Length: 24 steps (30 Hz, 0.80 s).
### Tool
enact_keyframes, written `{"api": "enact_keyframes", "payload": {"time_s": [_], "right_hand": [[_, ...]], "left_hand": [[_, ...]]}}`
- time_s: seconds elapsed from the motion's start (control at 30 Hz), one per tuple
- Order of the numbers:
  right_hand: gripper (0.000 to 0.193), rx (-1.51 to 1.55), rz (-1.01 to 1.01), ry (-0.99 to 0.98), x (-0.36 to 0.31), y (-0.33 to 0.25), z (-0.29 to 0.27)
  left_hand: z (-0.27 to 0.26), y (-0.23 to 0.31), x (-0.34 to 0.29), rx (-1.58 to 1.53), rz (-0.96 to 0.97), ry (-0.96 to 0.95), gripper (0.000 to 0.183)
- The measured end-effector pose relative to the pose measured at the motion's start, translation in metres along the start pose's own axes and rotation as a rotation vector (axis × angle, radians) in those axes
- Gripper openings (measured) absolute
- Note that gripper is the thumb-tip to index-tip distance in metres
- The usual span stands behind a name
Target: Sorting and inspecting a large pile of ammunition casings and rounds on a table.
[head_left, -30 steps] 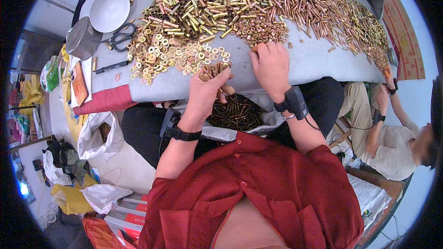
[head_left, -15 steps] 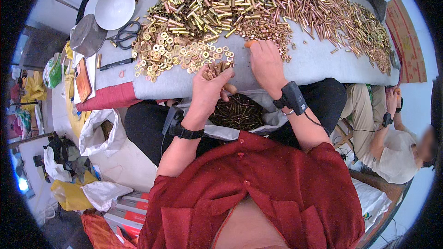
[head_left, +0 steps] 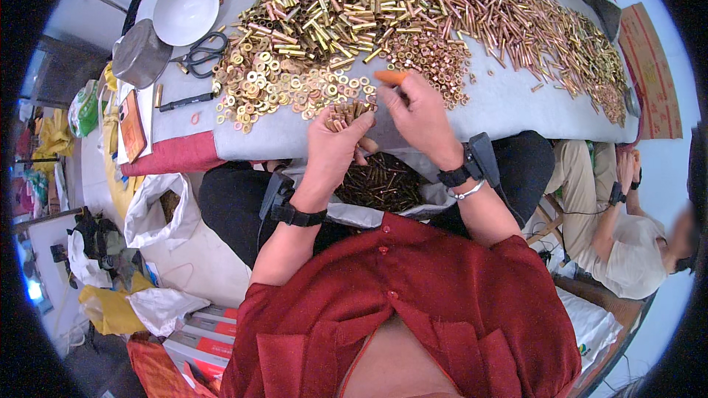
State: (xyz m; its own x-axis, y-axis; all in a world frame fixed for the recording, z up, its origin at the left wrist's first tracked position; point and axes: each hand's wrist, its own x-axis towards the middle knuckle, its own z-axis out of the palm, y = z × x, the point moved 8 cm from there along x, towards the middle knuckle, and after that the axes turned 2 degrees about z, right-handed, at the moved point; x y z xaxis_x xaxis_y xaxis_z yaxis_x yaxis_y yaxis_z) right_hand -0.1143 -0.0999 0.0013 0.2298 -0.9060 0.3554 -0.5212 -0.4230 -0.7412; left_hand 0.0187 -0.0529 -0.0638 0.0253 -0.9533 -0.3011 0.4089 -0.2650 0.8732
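My left hand (head_left: 330,149) is closed around a bunch of short brass-coloured metal rods or sleeves (head_left: 345,114), their ends pointing up past the fingers; their exact kind is unclear. To its right, my right hand (head_left: 426,119) hovers above the table with thumb and index finger apart and nothing visible between them. An orange finger cover (head_left: 391,77) sits on its index finger, pointing left. Just beyond the hands lie a pile of flat washers (head_left: 295,90) and a heap of small nuts (head_left: 435,63). Between my legs an open sack (head_left: 338,210) holds dark threaded metal pieces (head_left: 380,180).
Heaped metal sleeves (head_left: 324,11) and slim rods (head_left: 509,22) cover the table's far side. At left are a white bowl (head_left: 186,11), metal pot (head_left: 140,55), scissors (head_left: 203,57), black marker (head_left: 186,102) and phone (head_left: 132,127). Another person (head_left: 627,243) sits at right.
My right hand has turned and its orange-covered finger has shifted left, toward the bunch; the thumb now shows apart from it. My left hand stays in place, still holding the bunch.
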Motion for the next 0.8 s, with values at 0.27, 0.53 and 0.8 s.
{"api": "enact_keyframes", "payload": {"time_s": [0.27,0.53,0.8], "right_hand": [[0.021,0.534,0.394,-0.258,-0.019,0.018,0.025],[0.022,0.479,0.372,-0.245,-0.022,0.013,0.024],[0.019,0.508,0.387,-0.233,-0.028,0.017,0.017]], "left_hand": [[0.001,0.002,-0.003,0.021,0.011,-0.024,0.02],[0.001,0.028,-0.012,0.65,0.521,0.13,0.015],[0.004,0.001,-0.005,0.156,-0.034,-0.027,0.015]]}}
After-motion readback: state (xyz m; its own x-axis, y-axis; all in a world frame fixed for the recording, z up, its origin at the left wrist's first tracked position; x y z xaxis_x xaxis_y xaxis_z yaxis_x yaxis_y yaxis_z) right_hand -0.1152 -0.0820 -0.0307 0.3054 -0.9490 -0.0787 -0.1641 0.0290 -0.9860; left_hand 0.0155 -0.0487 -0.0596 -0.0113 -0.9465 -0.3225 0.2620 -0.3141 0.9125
